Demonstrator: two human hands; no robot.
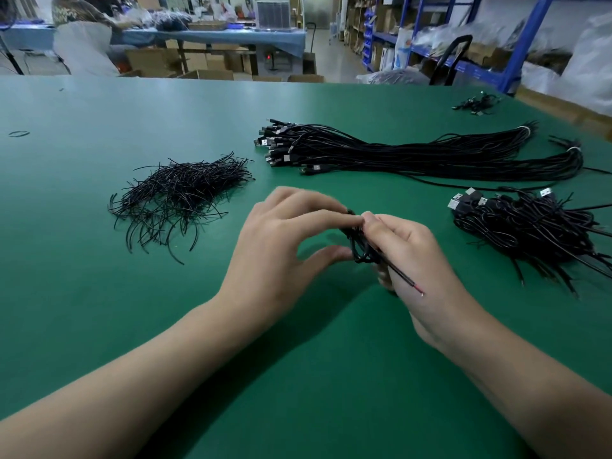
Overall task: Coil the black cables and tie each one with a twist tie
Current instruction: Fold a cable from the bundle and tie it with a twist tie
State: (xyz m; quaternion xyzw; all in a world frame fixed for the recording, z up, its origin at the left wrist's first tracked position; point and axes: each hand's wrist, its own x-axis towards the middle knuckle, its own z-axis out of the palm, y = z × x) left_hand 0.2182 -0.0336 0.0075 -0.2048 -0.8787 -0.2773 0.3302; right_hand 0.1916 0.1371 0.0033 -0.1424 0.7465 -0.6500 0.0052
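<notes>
Warehouse-type room with blue metal shelving [516, 44] out back, big green surface [99, 309] up front. Left hand [284, 246] and right hand [417, 260] both pinch 1 coiled black cable [359, 246] just over it, right of the pile of thin black twist ties [175, 197].

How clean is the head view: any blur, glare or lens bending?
Head view: left hand, right hand and coil are sharp; soft shadows lie under the arms on the table; mild sheen, no hard glare; shelves at top right are smeared and leaning.
</notes>
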